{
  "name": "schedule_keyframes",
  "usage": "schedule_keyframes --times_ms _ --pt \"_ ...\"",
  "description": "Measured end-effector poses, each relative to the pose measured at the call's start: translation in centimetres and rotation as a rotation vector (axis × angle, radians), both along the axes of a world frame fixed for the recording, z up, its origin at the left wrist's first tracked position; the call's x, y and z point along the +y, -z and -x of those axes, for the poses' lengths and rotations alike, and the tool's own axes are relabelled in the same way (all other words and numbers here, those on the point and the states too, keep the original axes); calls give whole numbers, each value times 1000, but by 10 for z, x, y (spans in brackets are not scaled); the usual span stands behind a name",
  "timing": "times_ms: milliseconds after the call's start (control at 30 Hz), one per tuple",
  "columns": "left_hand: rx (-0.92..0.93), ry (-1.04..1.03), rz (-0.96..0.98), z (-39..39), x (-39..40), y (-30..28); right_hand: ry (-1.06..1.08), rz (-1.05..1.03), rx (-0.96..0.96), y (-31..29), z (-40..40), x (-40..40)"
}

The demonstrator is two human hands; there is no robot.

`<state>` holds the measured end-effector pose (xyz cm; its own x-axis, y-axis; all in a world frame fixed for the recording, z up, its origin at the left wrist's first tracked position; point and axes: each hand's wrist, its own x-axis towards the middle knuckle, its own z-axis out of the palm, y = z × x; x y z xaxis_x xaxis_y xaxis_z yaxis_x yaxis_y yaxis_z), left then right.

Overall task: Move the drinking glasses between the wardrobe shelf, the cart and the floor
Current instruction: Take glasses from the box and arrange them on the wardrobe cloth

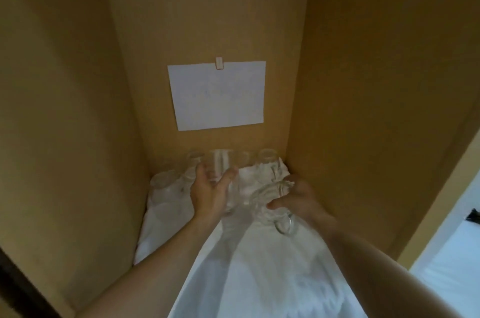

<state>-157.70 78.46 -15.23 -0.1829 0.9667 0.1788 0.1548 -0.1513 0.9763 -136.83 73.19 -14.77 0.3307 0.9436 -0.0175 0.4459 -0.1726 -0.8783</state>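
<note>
dim, warm light fills the wardrobe (78, 84), a brighter bluish spill enters from the lower right, the whole frame is soft and blurred, with wide-angle bending at the edges.

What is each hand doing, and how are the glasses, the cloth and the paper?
left hand: grips an upright glass.
right hand: holds a tilted glass.
glasses at the back: standing on the shelf.
white cloth: spread out, rumpled.
paper: clipped flat on the back wall.
</note>
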Motion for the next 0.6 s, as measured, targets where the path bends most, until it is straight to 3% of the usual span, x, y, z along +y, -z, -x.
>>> schedule_keyframes --times_ms 367,600 --pt "28 -156 3 -14 20 9 -157 46 -510 22 -1 82" --pt "43 -216 2 -12 22 10 -209 54 -607 38 2 115"
